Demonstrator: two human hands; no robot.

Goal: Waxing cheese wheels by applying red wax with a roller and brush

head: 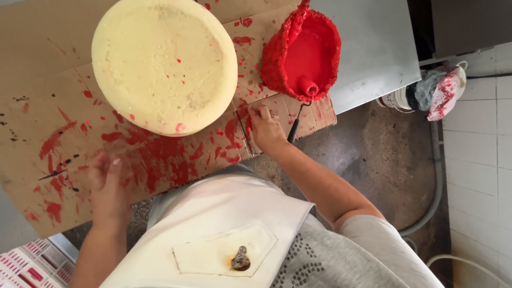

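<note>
A large round cream-coloured dish [164,64] lies upside down on a sheet of brown cardboard [32,80] smeared with red paint. My left hand [108,186] rests flat on the cardboard near its front edge, fingers together, holding nothing. My right hand [265,128] presses its fingertips on the cardboard just right of the dish, holding nothing. Beside it lies the dark handle of a small paint roller [308,88], whose red head sits inside a red paint-caked bucket [301,53].
A grey metal table top [373,48] carries the cardboard. Right of it, on the floor, stand a small tub and a plastic bag stained red [437,93]. White tiles and a grey hose [437,181] lie at the right. I wear a white apron [224,224].
</note>
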